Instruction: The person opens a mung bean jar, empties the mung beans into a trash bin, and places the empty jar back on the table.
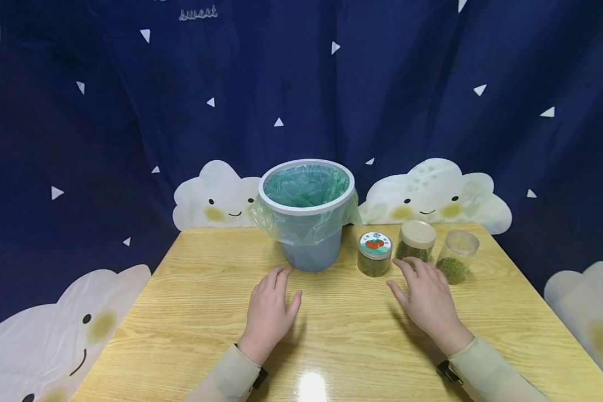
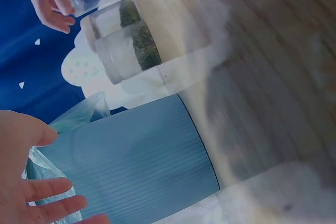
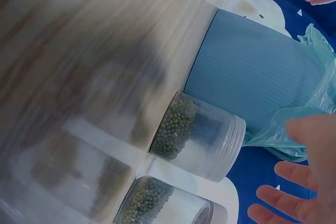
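Observation:
A blue-grey waste bin (image 1: pixel 311 254) with a white rim stands at the back middle of the table, lined with a translucent green bag (image 1: pixel 301 184). To its right stand three clear jars. The nearest jar (image 1: pixel 374 263) has a tomato picture on its lid; the middle jar (image 1: pixel 416 237) has a beige lid; the right jar (image 1: pixel 457 259) has a clear lid. Small green bean-like grains (image 3: pixel 176 127) partly fill them. My left hand (image 1: pixel 268 312) hovers in front of the bin, fingers spread, holding nothing. My right hand (image 1: pixel 427 296), also empty, hovers before the jars and partly covers the middle one.
The wooden table (image 1: pixel 201 312) runs to a dark blue curtain (image 1: pixel 231 111) with white triangles and smiling clouds behind it. The bag's loose edge (image 1: pixel 268 220) hangs over the bin's outside. Light glares off the table near its front edge.

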A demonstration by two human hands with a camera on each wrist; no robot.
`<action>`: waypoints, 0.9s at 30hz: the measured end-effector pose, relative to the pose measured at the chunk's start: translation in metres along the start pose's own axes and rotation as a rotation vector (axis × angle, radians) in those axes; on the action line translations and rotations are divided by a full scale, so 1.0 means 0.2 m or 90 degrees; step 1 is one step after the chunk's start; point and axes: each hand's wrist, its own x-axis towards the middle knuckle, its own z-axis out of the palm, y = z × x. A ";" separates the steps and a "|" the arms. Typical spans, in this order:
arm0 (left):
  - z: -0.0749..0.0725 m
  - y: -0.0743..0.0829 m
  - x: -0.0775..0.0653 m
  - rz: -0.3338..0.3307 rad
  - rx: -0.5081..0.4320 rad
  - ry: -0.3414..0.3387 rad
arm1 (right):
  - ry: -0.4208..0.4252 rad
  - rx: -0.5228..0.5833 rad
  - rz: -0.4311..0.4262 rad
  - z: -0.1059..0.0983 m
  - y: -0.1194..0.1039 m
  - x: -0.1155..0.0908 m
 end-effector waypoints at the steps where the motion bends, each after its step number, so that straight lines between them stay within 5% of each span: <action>1: 0.00 0.00 0.00 0.001 -0.001 0.002 | 0.003 0.001 0.001 0.00 0.00 0.00; 27: 0.02 -0.04 0.03 0.008 -0.033 0.024 | 0.093 0.016 0.104 -0.17 0.27 0.09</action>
